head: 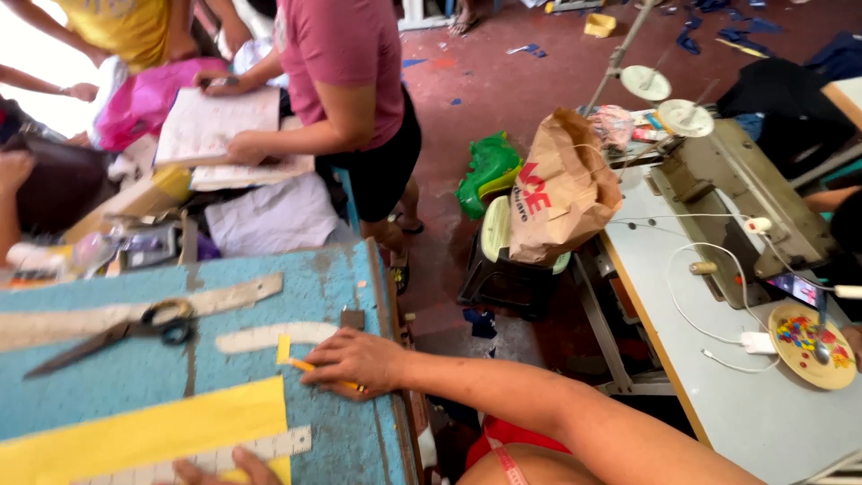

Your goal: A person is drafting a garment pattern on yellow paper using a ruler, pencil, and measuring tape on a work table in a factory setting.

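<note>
1. Nearest to us, at the near edge of the worn blue tabletop [108, 377], our left hand [229, 468] lies flat with fingers spread on a white plastic ruler [224, 456], which rests over a long strip of yellow fabric [135, 431]; this grip clasps nothing, it only presses down.
2. Our right hand [355, 359] sits near the right edge of the tabletop, its grip closed around a thin yellow pencil [310, 366], the tip pointing left toward a small yellow scrap [283, 348].
3. A white curved pattern piece [269, 337] lies just beyond the pencil, and a pair of black-handled steel scissors [117, 332] rests further left on a long pale strip [135, 310], well apart from both hands.
4. We judge the ruler could slip: only our fingertips bear on it, and it lies on loose fabric, so a push from the pencil could skew it.
5. We also think the yellow fabric could drag or wrinkle on the rough surface under sideways pressure.
6. Our right forearm hangs past the right edge, so a knock from that side could jolt the pencil.
7. A person in a pink shirt [346, 63] stands at the far corner, leaning over white paper sheets [215, 121]; a bump there could shake the tabletop.
</note>
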